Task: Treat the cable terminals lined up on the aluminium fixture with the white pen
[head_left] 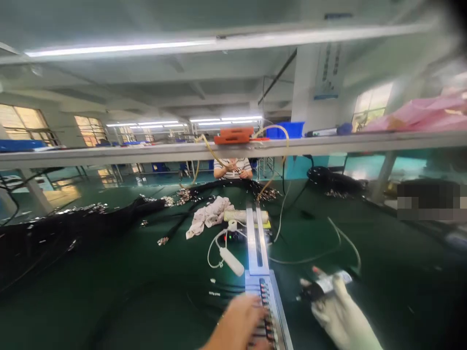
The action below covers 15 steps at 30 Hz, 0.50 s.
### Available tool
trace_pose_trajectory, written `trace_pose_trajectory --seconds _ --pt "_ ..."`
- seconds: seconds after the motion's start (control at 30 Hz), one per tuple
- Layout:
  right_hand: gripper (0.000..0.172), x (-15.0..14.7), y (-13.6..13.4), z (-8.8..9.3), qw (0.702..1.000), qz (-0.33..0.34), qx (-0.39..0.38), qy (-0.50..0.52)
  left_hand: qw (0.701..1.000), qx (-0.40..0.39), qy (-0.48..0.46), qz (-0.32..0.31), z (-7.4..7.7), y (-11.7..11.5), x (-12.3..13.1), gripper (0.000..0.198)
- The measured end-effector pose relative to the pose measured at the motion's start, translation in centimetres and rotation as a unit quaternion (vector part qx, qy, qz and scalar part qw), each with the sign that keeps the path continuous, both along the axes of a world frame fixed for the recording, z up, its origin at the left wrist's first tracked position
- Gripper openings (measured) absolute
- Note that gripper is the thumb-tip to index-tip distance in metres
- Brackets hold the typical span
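My left hand (pixel 239 322) is bare and lies over the near part of a long metal fixture (pixel 278 311). Motion blurs its fingers, so I cannot tell whether they grip anything. Along the fixture runs a row of small cable connectors (pixel 263 288), with thin black cables leading off to the left. To the right, my right hand (pixel 341 311), in a pale glove, is closed around a black cylindrical handheld tool (pixel 326 286) with a white label. A thin hose (pixel 359 260) runs from the tool's far end. Its exact kind is unclear.
A black box with a roller (pixel 237 216), a white cloth (pixel 209 215) and a white plastic piece on a cord (pixel 231 261) stand beyond the fixture. Bundles of black cables (pixel 109 226) lie left. A shelf (pixel 164 151) crosses above; a person (pixel 233 167) sits opposite.
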State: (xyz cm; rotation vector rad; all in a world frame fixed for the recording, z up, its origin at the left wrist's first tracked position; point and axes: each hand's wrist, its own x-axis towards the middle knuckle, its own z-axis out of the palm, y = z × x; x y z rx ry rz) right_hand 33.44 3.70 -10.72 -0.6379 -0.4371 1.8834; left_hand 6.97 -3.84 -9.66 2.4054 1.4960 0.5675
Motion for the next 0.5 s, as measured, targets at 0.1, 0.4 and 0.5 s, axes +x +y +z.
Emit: trace_pose_trajectory --seconds 0.1,0.4,0.5 --pt "0.054 -0.6 -0.3 0.7 0.998 -0.015 0.044 -0.044 0.995 -0.033 -0.02 0.089 -0.9 2.9 -1.5 0.042" --pt "0.049 -2.6 0.2 0.5 0.975 -0.042 0.124 -0.18 0.985 -0.096 -0.017 0.141 -1.8 8.0 -1.3 0.048" --pt "0.049 -3.1 1.1 0.6 0.962 -0.053 0.155 -0.218 0.984 -0.098 -0.014 0.145 -1.6 7.8 -1.1 0.045"
